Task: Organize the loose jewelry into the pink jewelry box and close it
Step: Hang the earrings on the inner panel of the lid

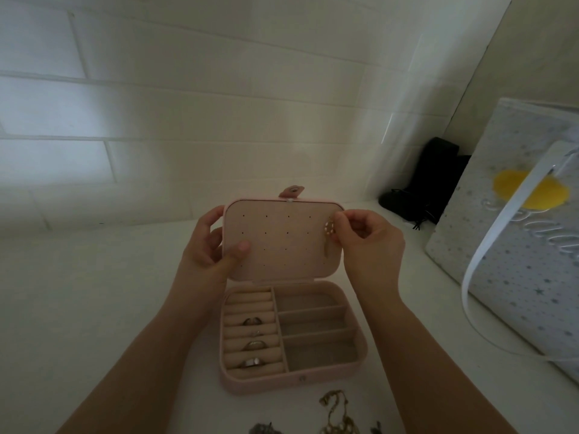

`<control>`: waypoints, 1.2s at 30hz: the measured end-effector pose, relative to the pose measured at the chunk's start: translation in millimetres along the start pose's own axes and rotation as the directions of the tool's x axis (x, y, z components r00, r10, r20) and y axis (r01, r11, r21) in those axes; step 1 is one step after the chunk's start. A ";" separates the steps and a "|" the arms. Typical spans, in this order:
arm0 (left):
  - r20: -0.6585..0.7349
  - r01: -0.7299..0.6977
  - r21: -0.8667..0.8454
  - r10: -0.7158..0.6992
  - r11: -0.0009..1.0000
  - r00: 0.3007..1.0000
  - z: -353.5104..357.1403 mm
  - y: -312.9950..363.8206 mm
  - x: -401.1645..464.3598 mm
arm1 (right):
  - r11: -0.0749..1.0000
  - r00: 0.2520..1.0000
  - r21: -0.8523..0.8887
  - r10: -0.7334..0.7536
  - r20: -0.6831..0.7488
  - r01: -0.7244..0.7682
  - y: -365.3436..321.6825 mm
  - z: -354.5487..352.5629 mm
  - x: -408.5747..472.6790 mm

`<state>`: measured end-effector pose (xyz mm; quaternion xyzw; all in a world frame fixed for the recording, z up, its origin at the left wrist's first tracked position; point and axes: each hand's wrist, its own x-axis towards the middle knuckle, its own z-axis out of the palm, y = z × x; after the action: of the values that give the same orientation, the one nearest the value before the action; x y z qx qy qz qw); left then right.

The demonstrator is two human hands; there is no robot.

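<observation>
White tiled wall (188, 89) behind; white counter (94, 308) below, dimly lit. Left hand (213, 242): fingers behind the raised lid (282, 242), thumb pressed on its perforated panel. Pink jewelry box (360, 355), centre frame, open; four rings (252, 343) in the left rolls, right compartments indistinct. Right hand (369, 239) pinches a gold earring (329, 231) at the lid's right edge. Loose jewelry (338, 415) cut off at bottom edge. Black pouch (432, 183) and starred gift bag (517, 245), right, partly out of frame.
</observation>
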<state>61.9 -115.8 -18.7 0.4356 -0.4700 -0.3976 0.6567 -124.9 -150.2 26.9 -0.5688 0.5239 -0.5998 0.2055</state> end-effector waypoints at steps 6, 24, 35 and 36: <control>-0.001 -0.001 -0.005 0.001 1.000 1.000 0.6 1.3 -0.3 | 1.000 1.000 0.024 0.004 -0.027 -0.003 -1.4 1.7 -2.5; 0.001 0.005 0.003 -0.005 1.000 1.000 -0.7 0.9 -0.2 | 0.999 0.999 -0.033 -0.036 -0.020 0.036 -3.2 3.8 -4.7; 0.003 0.001 0.009 -0.001 1.000 1.000 -2.0 -3.0 1.0 | 0.994 0.995 -0.082 -0.071 0.076 0.077 -2.6 0.1 -0.8; 0.003 -0.002 0.010 0.002 1.000 1.000 -2.1 -2.8 1.1 | 0.991 0.992 -0.094 -0.084 0.093 0.093 -2.2 -0.5 -0.8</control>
<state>63.9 -117.2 -21.5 0.4379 -0.4736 -0.3951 0.6541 -124.4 -148.5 28.5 -0.6269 0.5175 -0.5560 0.1734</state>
